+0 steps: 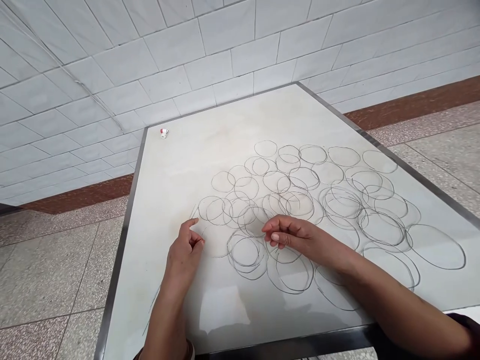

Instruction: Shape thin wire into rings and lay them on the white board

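My left hand (185, 250) is low over the left edge of a spread of thin wire rings. Its index finger is stretched out and apart from the thumb, with the other fingers curled under. A faint wire ring (215, 257) lies close by its fingertips; I see no firm grip on it. My right hand (287, 232) hovers above the middle of the spread, fingers loosely bent and thumb beside them. Nothing clear shows in it. Beneath and around it overlap several wire rings (313, 270), some single, some in small bundles (243, 235).
The white table (180, 175) has a dark metal edge (127, 220). A small red and white object (164, 133) lies at its far left corner. Thin green wire pieces (152, 305) show beside my left forearm. A tiled wall (225, 60) stands behind the table.
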{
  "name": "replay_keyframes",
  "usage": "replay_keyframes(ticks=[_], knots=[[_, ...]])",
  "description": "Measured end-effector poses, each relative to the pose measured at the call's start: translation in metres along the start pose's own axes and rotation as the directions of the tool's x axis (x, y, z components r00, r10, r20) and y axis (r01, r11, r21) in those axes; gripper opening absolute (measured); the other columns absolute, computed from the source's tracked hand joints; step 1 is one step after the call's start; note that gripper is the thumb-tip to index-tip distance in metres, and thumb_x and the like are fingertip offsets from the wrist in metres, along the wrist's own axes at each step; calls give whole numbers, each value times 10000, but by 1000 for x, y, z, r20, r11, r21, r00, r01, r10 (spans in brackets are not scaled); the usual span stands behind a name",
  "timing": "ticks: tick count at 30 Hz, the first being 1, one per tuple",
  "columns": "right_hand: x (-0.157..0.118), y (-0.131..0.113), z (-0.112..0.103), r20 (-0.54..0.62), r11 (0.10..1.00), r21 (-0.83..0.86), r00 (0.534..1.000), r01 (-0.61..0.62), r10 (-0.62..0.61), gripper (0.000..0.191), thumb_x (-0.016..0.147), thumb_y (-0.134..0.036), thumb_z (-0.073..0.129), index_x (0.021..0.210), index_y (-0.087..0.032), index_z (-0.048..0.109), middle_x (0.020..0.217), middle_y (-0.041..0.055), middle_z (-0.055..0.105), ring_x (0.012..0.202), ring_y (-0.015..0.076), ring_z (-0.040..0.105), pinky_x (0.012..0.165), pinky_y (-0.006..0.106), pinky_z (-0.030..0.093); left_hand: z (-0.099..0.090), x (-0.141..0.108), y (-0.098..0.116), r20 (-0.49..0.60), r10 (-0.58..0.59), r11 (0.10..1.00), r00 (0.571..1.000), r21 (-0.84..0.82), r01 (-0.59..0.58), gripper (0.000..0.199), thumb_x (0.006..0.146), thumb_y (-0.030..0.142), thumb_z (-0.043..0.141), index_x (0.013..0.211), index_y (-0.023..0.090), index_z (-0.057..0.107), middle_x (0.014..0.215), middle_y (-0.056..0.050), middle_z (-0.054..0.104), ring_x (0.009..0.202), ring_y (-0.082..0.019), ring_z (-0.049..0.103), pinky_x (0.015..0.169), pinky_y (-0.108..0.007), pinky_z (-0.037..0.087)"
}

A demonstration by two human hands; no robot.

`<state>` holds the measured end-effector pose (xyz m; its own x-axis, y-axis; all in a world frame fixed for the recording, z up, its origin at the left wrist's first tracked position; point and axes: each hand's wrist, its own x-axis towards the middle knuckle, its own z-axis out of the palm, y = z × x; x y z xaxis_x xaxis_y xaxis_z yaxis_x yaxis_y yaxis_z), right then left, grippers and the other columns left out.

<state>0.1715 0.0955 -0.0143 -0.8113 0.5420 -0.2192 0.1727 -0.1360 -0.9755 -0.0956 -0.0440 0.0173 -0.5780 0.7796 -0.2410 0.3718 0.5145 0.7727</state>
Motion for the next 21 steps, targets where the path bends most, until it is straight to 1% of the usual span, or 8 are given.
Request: replay_keyframes(ticks=[4, 8, 15, 21], knots=[[0, 1, 1, -7, 1000, -7, 1000, -8, 8, 284, 942, -469, 600, 1082, -228, 654, 959, 40, 647, 874, 175, 598, 790, 350, 490, 0, 1, -4, -18, 17, 997, 1000, 71, -15, 485, 824, 257, 579, 1308, 282, 579, 851, -15, 678, 782, -243, 606, 733, -368, 414], [0, 1, 1, 0, 1000, -5, 1000, -5, 5, 275, 944, -457, 598, 1075, -222, 654, 951, 41, 646, 866, 173, 598, 782, 339, 489, 1, 4, -6, -36, 23, 997, 999, 74, -20, 455, 825, 267, 593, 1279, 293, 604, 856, -11, 681, 808, -245, 614, 753, -362, 415], [-1, -1, 0, 24, 1000, -23, 1000, -16, 17, 287, 955, -469, 586, 1088, -221, 643, 983, 39, 647, 883, 163, 588, 799, 328, 481, 3, 6, -5, -18, 43, 975, 999, 217, -38, 416, 878, 265, 516, 1288, 245, 582, 902, -15, 682, 854, -221, 628, 783, -355, 461], [-2, -1, 1, 28, 1000, -25, 999, -16, 17, 298, 954, -483, 581, 1082, -222, 646, 968, 38, 648, 884, 167, 590, 799, 332, 479, 5, 9, -7, -51, 77, 966, 996, 252, -62, 413, 871, 268, 532, 1278, 226, 592, 929, -27, 687, 868, -218, 638, 787, -356, 486]])
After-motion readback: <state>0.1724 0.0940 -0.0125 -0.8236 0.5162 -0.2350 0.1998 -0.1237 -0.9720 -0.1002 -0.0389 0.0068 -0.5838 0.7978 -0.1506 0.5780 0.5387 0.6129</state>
